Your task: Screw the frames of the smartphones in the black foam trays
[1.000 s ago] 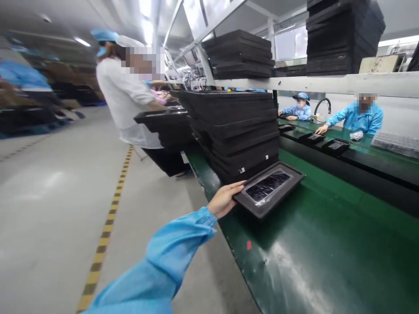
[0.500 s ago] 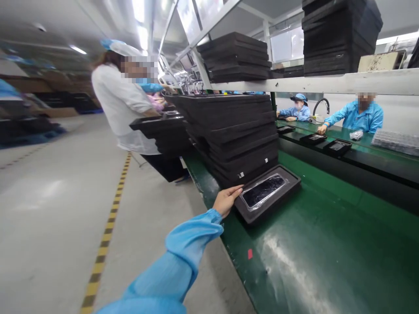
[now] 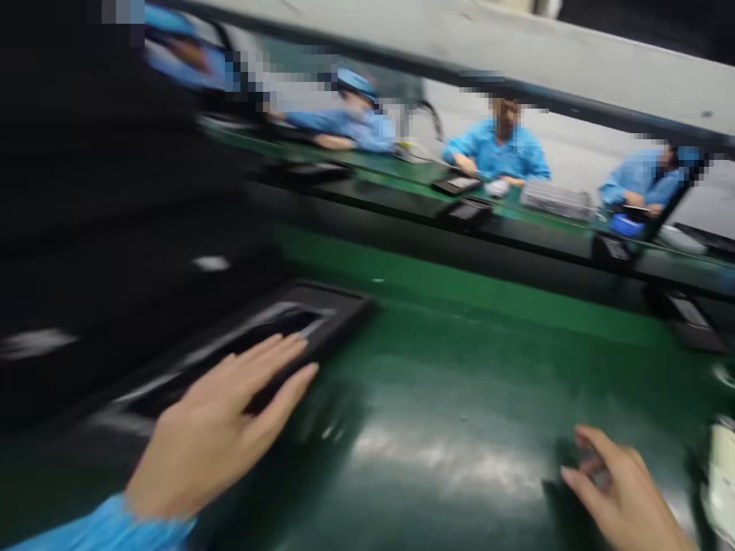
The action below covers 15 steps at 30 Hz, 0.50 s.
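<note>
A black foam tray [image 3: 338,306] lies on the green tabletop at the left, with a dark phone screen in clear plastic [image 3: 287,315] in its recess. My left hand [image 3: 223,421] reaches over the near side of the tray and covers part of it. Its fingers are stretched out and its thumb stands apart; whether it touches the tray I cannot tell. At lower right, my right hand [image 3: 632,490] is over the green tabletop [image 3: 448,398], its thumb and fingers curved and apart, with nothing visible between them.
Stacked black foam trays [image 3: 132,199] rise at the left. Beyond the table runs a dark conveyor [image 3: 528,237] carrying several small black trays. Several people in blue sit behind it, near a stack of clear trays [image 3: 554,200]. A whitish object [image 3: 722,474] is at the right edge.
My view has swung right and closer to the table. My left hand has let go of the tray's corner and spread over its near side. My right hand has come into view.
</note>
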Available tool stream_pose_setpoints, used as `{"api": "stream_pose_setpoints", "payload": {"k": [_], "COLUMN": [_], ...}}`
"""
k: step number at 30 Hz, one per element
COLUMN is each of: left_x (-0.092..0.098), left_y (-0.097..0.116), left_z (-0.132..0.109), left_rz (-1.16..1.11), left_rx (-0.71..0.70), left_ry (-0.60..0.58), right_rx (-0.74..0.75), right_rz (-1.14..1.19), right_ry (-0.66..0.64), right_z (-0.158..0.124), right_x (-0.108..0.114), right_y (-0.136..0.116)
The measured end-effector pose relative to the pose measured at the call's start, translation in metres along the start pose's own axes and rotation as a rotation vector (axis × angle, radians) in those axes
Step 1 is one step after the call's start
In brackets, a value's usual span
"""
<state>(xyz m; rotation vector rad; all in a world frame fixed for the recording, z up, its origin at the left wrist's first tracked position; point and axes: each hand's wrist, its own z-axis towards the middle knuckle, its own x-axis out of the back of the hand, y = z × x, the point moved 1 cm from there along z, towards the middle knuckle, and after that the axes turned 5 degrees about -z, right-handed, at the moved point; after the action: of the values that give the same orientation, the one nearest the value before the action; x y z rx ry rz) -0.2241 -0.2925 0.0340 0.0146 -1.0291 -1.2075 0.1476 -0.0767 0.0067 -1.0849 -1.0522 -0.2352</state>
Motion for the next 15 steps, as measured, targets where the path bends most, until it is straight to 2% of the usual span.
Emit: {"api": "stream_pose_setpoints", "payload": {"k": [2,3,5,6,8,10,12,15], "left_x": [-0.053,-0.079,-0.124,-0.140,-0.164,-0.176,-0.184,-0.201], "left_y": [0.035,0.055,0.097,0.116,0.146,0.160,0.159,0.140], "left_z": [-0.016,-0.025,-0.040,-0.043,-0.043,-0.039,-0.037,-0.039], "left_rz": [-0.137,-0.177,-0.190,-0.182,-0.167,-0.153,-0.134,-0.114], "left_rx": [-0.192,-0.265,-0.390,-0.445,-0.512,-0.534,-0.556,-0.601], "left_ry": [-0.270,-0.429,-0.666,-0.733,-0.779,-0.761,-0.714,-0.599], "right_rx": [0.030,-0.028,-0.156,-0.214,-0.304,-0.378,-0.441,-0.462], "right_rz": [-0.484,-0.687,-0.841,-0.885,-0.933,-0.966,-0.971,-0.938], "right_ry": [-0.039,-0.069,-0.022,0.004,0.059,0.091,0.102,0.106], "right_z": [0.039,0.060,0.100,0.118,0.147,0.167,0.178,0.190], "right_x": [0.036,0.055,0.089,0.103,0.124,0.138,0.147,0.155], "right_y": [0.004,0.009,0.026,0.036,0.058,0.078,0.091,0.096]}}
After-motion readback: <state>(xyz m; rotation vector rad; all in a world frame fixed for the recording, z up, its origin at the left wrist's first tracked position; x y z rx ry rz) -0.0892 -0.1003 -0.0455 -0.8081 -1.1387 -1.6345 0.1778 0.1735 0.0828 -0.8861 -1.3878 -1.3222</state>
